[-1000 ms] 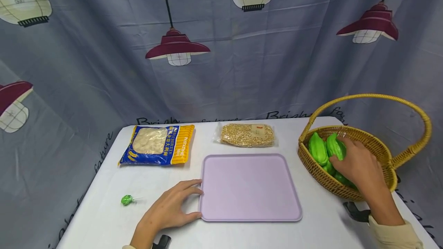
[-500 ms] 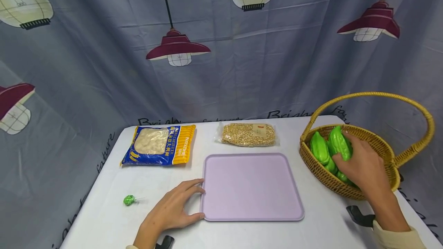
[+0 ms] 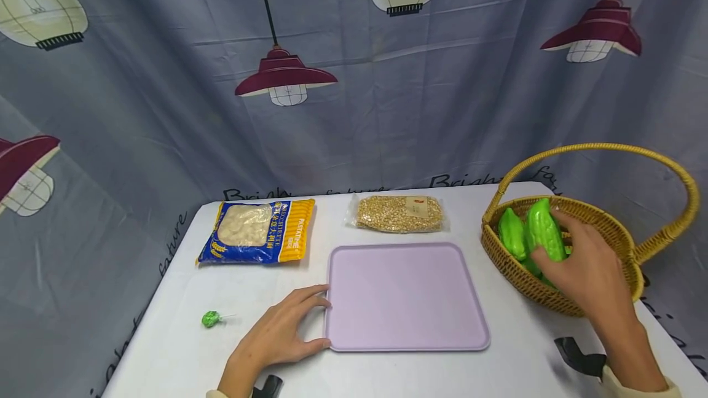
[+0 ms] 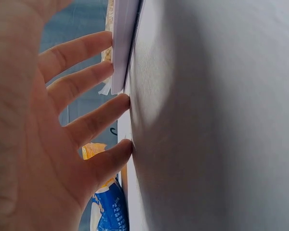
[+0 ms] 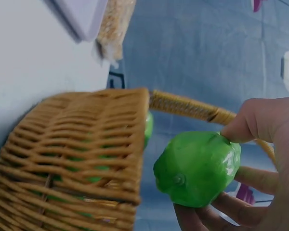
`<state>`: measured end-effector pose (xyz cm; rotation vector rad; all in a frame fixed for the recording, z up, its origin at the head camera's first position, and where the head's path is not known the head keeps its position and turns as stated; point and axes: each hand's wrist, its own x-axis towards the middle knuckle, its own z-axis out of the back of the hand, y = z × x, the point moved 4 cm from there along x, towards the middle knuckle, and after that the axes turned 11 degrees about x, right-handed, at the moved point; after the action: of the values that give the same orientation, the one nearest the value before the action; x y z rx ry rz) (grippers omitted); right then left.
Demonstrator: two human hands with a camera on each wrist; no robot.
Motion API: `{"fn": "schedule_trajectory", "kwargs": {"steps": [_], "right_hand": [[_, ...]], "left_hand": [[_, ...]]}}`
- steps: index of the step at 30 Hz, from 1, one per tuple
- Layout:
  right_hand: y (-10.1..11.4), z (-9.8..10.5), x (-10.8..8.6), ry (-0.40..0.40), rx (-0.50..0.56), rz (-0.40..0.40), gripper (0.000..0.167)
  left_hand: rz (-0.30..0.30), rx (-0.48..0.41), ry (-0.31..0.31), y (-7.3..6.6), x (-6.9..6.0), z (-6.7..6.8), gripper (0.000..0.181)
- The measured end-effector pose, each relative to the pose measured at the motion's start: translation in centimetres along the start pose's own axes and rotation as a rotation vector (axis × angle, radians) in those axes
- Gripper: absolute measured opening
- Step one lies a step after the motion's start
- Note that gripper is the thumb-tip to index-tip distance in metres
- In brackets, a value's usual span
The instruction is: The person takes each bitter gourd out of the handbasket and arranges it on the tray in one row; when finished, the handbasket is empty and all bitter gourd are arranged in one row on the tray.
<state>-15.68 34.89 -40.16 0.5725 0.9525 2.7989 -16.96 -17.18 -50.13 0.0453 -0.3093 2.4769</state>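
Note:
In the head view my right hand (image 3: 589, 266) holds a green bitter melon (image 3: 544, 232) between thumb and fingers, over the wicker basket (image 3: 511, 278). The right wrist view shows this lumpy, shiny bitter melon (image 5: 195, 168) end-on, beside the basket rim (image 5: 142, 144). Another green bitter melon (image 3: 511, 233) lies in the basket, with more green partly hidden under it. My left hand (image 3: 279, 330) rests on the table with spread fingers, fingertips at the left edge of a pale purple tray (image 3: 409, 296). Two of its fingers touch the tray's side (image 4: 119, 57) in the left wrist view.
A blue and yellow pasta bag (image 3: 254, 232) lies at the back left, and a clear bag of yellowish grains (image 3: 398, 214) behind the tray. A green lollipop (image 3: 211, 319) lies left of my left hand. The basket's tall handle (image 3: 597, 147) arches over it.
My right hand has lifted the bitter melon upward from among the others in the basket. The left hand stays at the tray's edge, and the whole view has shifted slightly.

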Motion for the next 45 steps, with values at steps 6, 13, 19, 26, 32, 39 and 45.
{"fn": "schedule_trajectory", "kwargs": {"steps": [6, 13, 19, 26, 32, 39, 45], "right_hand": [[1.7, -0.2, -0.9, -0.011, 0.016, 0.05, 0.083], [3.7, -1.5, -1.7, 0.0, 0.072, 0.136, 0.08], [5.1, -3.3, -1.9, -0.001, 0.086, 0.203, 0.079], [6.2, -5.4, -2.1, 0.058, 0.076, 0.205, 0.077], [6.9, -6.6, -2.0, 0.09, 0.079, 0.224, 0.076], [7.9, -8.0, -1.6, 0.117, 0.087, 0.267, 0.073], [9.3, -9.4, -1.4, 0.119, 0.073, 0.313, 0.07]], "left_hand": [[0.008, -0.014, 0.012, 0.0, -0.1, -0.1, 0.055], [0.008, -0.016, 0.014, 0.0, -0.1, -0.1, 0.055], [0.015, -0.024, 0.019, 0.1, -0.1, -0.2, 0.056], [0.022, -0.04, 0.028, 0.1, -0.2, -0.2, 0.057], [0.007, -0.038, 0.004, 0.1, -0.2, -0.2, 0.057], [-0.007, -0.044, -0.02, 0.1, -0.2, -0.2, 0.058], [-0.01, -0.049, -0.026, 0.2, -0.3, -0.2, 0.057]]}}
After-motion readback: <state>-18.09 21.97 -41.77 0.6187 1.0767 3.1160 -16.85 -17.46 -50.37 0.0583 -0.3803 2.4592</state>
